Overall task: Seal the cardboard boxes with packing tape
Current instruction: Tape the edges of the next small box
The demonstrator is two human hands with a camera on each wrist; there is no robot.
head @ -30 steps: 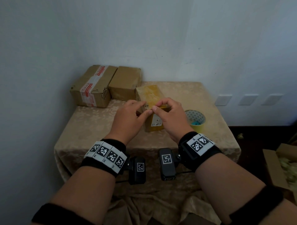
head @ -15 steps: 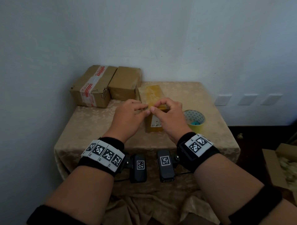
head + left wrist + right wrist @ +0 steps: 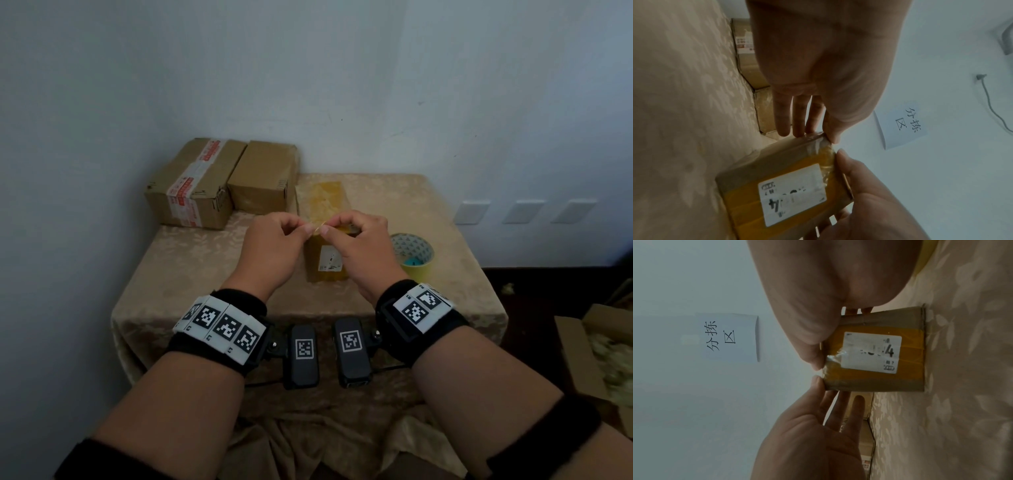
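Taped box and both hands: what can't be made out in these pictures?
- Label on the box: print blurred in both wrist views, too small in the head view.
- Right hand: fingertips hidden behind the palm in the right wrist view.
- Left hand: whether it pinches tape or only touches the box edge is unclear.
- Tape roll: near side covered by the right wrist in the head view.

Pale blue-white walls (image 3: 308, 68) meeting in a corner, beige patterned tablecloth (image 3: 191, 260), dark floor (image 3: 534, 284), dim light
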